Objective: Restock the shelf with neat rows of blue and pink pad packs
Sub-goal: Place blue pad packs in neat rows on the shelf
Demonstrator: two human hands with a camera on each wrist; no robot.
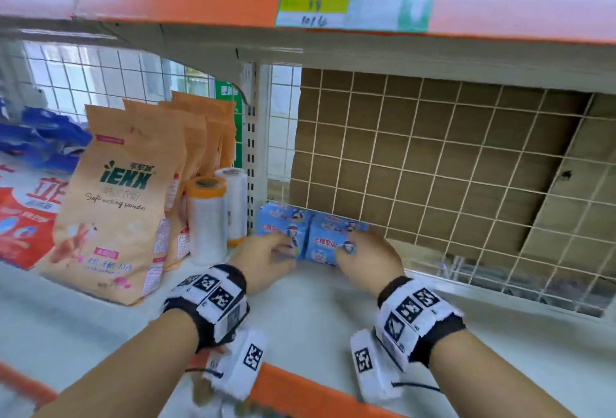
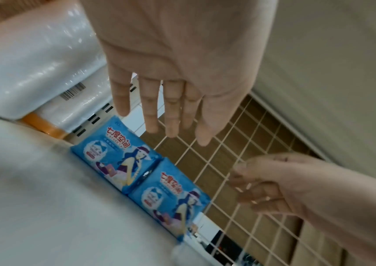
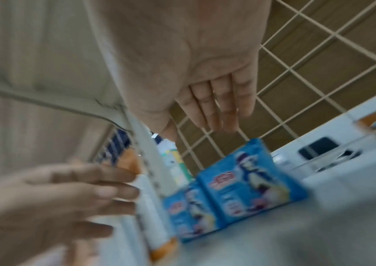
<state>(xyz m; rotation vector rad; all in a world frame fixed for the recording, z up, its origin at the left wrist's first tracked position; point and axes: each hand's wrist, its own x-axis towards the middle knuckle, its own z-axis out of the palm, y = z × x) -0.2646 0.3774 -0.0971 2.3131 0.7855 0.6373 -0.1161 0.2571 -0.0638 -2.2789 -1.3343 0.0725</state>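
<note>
Across the whole head view: a white shelf [image 1: 316, 317] with an orange front lip, wire mesh back [image 1: 433, 164] over brown cardboard. Most of the board right of centre carries nothing.

Left third of the frame: tan powder bags [image 1: 113, 204] standing in a file, then two plastic-wrapped rolls [image 1: 208, 220] just beside them.

Centre of the frame, against the mesh: two blue pad packs [image 1: 310, 234], side by side and touching, faces toward the aisle. No pink packs in any view.

Below them, both hands. Left hand [image 1: 263, 261] in front of the left pack, fingers straight and loose, holding nothing; left wrist view shows it clear of the packs. Right hand [image 1: 366, 259] at the right pack, fingers relaxed; whether the tips touch the pack I cannot tell, the right wrist view being blurred.

Judgement: the first blue row is just begun, the pair being squared up. Next move calls for fetching more packs and setting them to the right, edges flush, without knocking these over.
</note>
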